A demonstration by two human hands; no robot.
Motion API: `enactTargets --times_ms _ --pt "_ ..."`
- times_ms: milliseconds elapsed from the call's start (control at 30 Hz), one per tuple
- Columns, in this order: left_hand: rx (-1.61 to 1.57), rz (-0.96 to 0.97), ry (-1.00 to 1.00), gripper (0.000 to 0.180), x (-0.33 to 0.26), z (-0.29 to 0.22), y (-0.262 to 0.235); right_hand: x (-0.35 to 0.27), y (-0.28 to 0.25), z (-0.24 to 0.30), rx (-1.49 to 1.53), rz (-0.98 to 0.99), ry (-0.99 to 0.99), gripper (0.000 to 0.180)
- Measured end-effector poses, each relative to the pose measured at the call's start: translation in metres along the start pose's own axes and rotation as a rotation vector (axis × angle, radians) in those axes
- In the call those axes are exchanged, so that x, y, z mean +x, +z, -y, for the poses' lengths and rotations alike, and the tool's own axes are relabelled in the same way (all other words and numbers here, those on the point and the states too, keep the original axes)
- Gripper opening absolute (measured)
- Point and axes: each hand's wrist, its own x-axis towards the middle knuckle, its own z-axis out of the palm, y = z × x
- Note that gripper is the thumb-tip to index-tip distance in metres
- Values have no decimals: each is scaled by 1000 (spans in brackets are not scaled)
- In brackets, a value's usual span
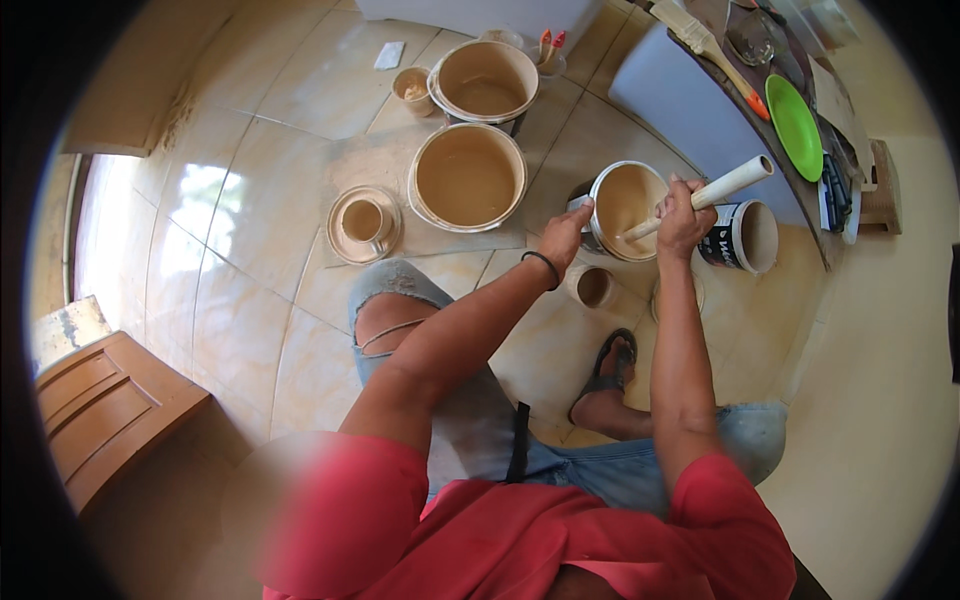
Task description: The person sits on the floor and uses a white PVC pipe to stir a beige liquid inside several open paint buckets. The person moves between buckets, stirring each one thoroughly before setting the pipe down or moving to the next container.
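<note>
My left hand (564, 238) grips the near left side of a bucket (604, 176), thumb up at the rim and the other fingers mostly hidden. Inside the bucket is a tan, paint-like liquid (622, 196). With my right hand (682, 224) I hold a white pipe (738, 182), fingers wrapped round it. The pipe leans, its lower end down in the liquid and its hollow upper end pointing right. Just right of this bucket stands a dark-labelled, tilted-looking bucket (757, 262). A small cup (594, 288) sits close below my left hand's bucket.
Two larger buckets (412, 185) (436, 92) of tan liquid stand left, beside a small tub (398, 92) and a mug (362, 218) on a round lid (340, 240). A table at right bears a brush (705, 45) and green plate (793, 125). A wooden chair part (115, 400) is lower left.
</note>
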Motion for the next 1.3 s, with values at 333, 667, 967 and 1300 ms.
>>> enactTargets --times_ms 333,667,967,1300 --pt "333 -593 734 58 -4 -27 47 14 21 -5 -112 -39 -139 22" --pt "600 -37 1340 33 -41 -76 99 -25 -42 -16 -756 338 -108 30" --pt "965 -289 655 33 -19 -57 76 -60 -85 128 -1425 1151 32 47" --pt "918 -427 627 31 19 -38 95 -19 -136 100 -1222 1496 -207 30"
